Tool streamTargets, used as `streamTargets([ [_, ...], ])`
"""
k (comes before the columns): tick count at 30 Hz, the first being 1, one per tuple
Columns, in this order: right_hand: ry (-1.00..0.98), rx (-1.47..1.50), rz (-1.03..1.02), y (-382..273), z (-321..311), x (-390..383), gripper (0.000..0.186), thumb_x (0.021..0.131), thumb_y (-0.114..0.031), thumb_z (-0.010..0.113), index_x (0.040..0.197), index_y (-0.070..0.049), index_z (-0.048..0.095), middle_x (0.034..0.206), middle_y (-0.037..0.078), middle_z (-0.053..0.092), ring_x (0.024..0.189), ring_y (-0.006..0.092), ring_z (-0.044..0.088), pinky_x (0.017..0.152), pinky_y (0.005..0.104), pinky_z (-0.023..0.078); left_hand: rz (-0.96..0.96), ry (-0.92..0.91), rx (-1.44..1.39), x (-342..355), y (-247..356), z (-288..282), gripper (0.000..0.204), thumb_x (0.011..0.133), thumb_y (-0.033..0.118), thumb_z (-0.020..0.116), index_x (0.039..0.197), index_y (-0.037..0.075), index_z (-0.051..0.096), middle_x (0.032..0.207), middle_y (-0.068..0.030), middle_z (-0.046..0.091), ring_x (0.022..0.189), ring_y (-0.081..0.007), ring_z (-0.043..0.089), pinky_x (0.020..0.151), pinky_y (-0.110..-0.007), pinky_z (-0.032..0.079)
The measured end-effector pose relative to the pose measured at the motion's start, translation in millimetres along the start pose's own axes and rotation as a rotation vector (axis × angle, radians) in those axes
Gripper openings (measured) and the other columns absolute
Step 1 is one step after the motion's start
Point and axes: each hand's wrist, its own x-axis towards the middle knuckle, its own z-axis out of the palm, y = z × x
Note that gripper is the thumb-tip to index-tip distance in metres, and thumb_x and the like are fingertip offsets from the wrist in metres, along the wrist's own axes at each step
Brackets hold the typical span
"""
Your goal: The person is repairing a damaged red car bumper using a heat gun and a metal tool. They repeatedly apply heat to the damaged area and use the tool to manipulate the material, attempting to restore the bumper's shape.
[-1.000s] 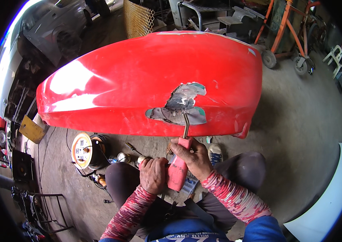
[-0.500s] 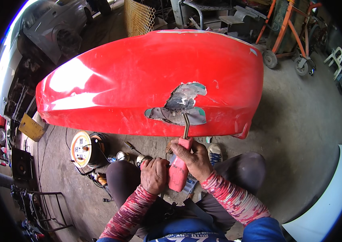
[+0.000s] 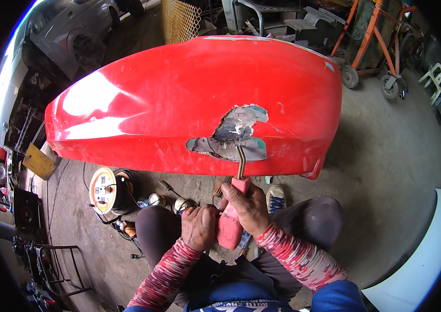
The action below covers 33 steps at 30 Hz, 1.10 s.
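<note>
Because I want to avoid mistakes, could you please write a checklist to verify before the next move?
1. Tool held: ok; the right hand grips the pink tool.
2. Tip direction: ok; the bent metal tip points toward the damaged patch in the red panel.
3. Tip contact: cannot tell; this view does not settle whether it touches.
4. Left grip: cannot tell; the left hand is curled beside the tool, any contents hidden.
5. Hand protection: not ok, in my judgement; both hands are bare beyond the patterned sleeves.
6. Power: cannot tell; whether the cord reel feeds the tool is not visible.
</note>
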Motion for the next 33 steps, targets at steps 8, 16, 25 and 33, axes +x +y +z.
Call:
streamTargets([
  [8, 0.015, 0.009, 0.01, -1.3, 2.9, 0.6, 0.027, 0.096, -0.029, 0.072, 0.086, -0.005, 0.066, 0.071, 0.0, 0.065, 0.063, 0.0084, 0.061, 0.059, 0.0267, 0.048, -0.003, -0.014, 0.0, -0.6, -3.0, 0.0, 0.019, 0.076, 0.01, 0.066, 0.091, 0.006, 0.055, 0.077, -0.0093, 0.059, 0.07, -0.0299, 0.063, 0.064, -0.043, 0.046],
  [16, 0.039, 0.021, 0.013, -3.6, 5.6, 0.0, 0.026, 0.096, -0.028, 0.072, 0.085, -0.006, 0.066, 0.071, 0.0, 0.064, 0.062, 0.0081, 0.06, 0.058, 0.0267, 0.048, -0.009, -0.037, -0.015, 0.5, -3.6, -0.3, 0.023, 0.074, 0.013, 0.069, 0.091, 0.006, 0.055, 0.076, -0.0093, 0.057, 0.07, -0.031, 0.063, 0.066, -0.044, 0.046],
  [25, 0.016, 0.026, 0.017, -4.2, 5.2, -0.3, 0.027, 0.097, -0.03, 0.072, 0.086, -0.006, 0.064, 0.073, -0.001, 0.063, 0.066, 0.0071, 0.059, 0.06, 0.0278, 0.047, -0.004, -0.026, -0.007, 3.2, 0.2, -0.9, 0.025, 0.074, 0.014, 0.07, 0.091, 0.006, 0.054, 0.077, -0.0107, 0.057, 0.068, -0.033, 0.061, 0.065, -0.046, 0.045],
  [33, 0.022, 0.009, 0.014, -5.3, 5.4, 0.3, 0.029, 0.096, -0.033, 0.071, 0.086, -0.007, 0.063, 0.072, -0.001, 0.062, 0.065, 0.0073, 0.058, 0.06, 0.0275, 0.047, -0.027, -0.04, -0.003, 3.0, 1.5, -0.7, 0.023, 0.075, 0.013, 0.07, 0.091, 0.006, 0.055, 0.076, -0.0104, 0.057, 0.069, -0.033, 0.061, 0.065, -0.046, 0.046],
])
